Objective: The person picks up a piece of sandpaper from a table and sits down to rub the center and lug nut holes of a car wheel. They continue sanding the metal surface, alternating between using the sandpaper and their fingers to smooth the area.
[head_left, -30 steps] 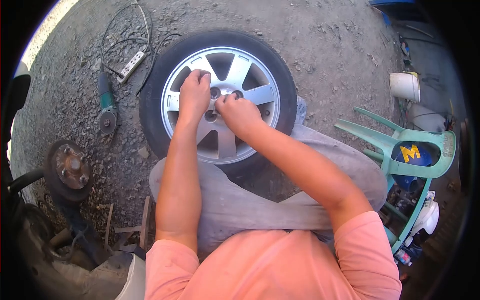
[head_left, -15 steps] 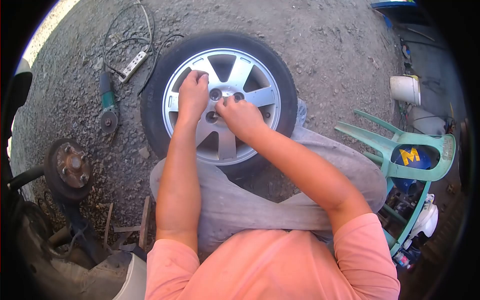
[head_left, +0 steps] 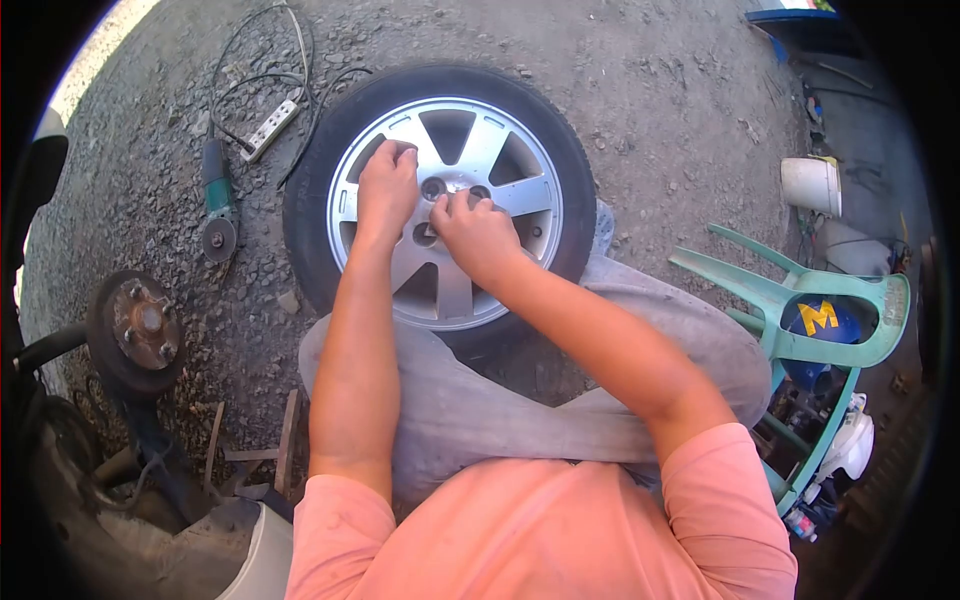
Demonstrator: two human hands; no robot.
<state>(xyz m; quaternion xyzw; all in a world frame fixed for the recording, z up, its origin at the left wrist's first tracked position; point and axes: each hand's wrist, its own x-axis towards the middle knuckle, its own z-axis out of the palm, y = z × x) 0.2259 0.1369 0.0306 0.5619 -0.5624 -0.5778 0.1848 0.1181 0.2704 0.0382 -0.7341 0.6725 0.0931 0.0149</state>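
Observation:
A car wheel with a silver alloy rim (head_left: 455, 290) and a black tire (head_left: 565, 130) lies flat on the ground in front of my crossed legs. My left hand (head_left: 388, 195) is over the left spokes, thumb and fingers pinched together. Whatever is between them is too small to make out. Over the hub, my right hand (head_left: 472, 235) has its fingers curled and closed beside the lug holes (head_left: 424, 234). Its palm side faces the rim, so what it grips, if anything, is hidden.
On the gravel at left lie an angle grinder (head_left: 218, 200) and a power strip (head_left: 270, 130) with cables. A bare wheel hub (head_left: 145, 320) on an axle stands at lower left. A green plastic chair (head_left: 780, 290) lies at right, near a white bucket (head_left: 810, 185).
My right hand has shifted very slightly at the hub, its fingers lifting a little. The left hand keeps its place over the spokes.

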